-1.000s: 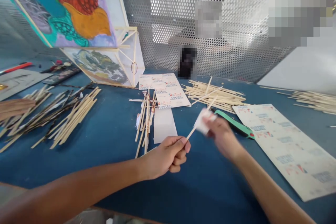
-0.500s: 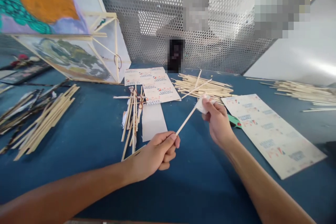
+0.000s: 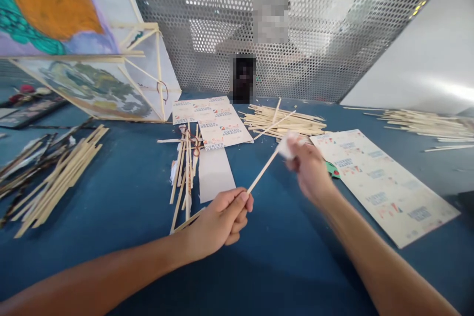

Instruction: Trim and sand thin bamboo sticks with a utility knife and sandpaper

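My left hand (image 3: 225, 219) is closed around the near end of a thin wooden stick (image 3: 264, 171), which slants up and away to the right. At its far end, my right hand (image 3: 313, 170) pinches a small folded piece of sandpaper (image 3: 289, 144) around the stick; the fingers are slightly blurred. Just beyond that hand lies a loose pile of wooden sticks (image 3: 283, 121). A green-handled tool (image 3: 333, 170) shows partly beside my right wrist. Left of my hands, printed sandpaper sheets (image 3: 225, 126) overlap, with a plain pale strip (image 3: 216, 175) below them.
A large sandpaper sheet (image 3: 385, 187) lies on the blue table (image 3: 281, 261) at right, with more sticks (image 3: 425, 126) behind it. Bundled sticks (image 3: 185, 173) and another stick pile (image 3: 62, 177) lie left. A painted wooden-framed structure (image 3: 99, 86) stands back left, against perforated metal (image 3: 314, 69).
My right hand, with the sandpaper, has shifted slightly right and is more blurred. My left hand keeps its hold on the stick. The camera view has moved a little.
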Motion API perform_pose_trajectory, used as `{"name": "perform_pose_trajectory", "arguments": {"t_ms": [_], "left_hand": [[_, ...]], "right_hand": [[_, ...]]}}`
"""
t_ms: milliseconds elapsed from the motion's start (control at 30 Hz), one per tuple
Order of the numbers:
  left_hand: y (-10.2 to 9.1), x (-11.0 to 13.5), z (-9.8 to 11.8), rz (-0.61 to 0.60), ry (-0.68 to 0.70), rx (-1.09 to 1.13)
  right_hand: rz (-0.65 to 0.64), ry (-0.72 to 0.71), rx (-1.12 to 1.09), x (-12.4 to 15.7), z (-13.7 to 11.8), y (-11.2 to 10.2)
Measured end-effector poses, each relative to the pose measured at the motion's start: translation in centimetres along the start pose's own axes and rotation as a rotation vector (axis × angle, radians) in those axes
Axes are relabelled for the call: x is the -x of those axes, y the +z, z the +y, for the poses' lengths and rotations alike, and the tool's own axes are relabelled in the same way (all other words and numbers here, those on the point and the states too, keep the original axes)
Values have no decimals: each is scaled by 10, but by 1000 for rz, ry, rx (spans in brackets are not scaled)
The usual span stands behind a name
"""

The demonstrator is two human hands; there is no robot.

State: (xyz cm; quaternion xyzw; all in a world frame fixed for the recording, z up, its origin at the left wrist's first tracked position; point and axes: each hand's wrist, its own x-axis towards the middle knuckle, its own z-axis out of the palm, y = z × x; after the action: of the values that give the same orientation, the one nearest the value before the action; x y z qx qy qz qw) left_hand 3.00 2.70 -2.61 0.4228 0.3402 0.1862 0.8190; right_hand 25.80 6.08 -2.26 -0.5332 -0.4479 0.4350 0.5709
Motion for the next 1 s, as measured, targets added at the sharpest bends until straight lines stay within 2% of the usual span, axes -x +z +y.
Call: {"name": "perform_pose_trajectory", "arguments": {"t_ms": [267, 433, 700, 867, 1000], "left_hand": [[0, -2, -2, 25, 30, -12], [-1, -4, -3, 34, 45, -10], [0, 0, -1, -6, 3, -31], [-1, -2, 1, -5, -8, -5], [-2, -2, 1, -21, -9, 25]], "right_hand": [[-73, 3, 57, 8, 3, 9], [-26, -2, 38, 9, 6, 12], [44, -47, -90, -8, -2, -8], [-55, 10, -143, -9, 1, -9], [34, -37, -209, -10, -4, -10]]}}
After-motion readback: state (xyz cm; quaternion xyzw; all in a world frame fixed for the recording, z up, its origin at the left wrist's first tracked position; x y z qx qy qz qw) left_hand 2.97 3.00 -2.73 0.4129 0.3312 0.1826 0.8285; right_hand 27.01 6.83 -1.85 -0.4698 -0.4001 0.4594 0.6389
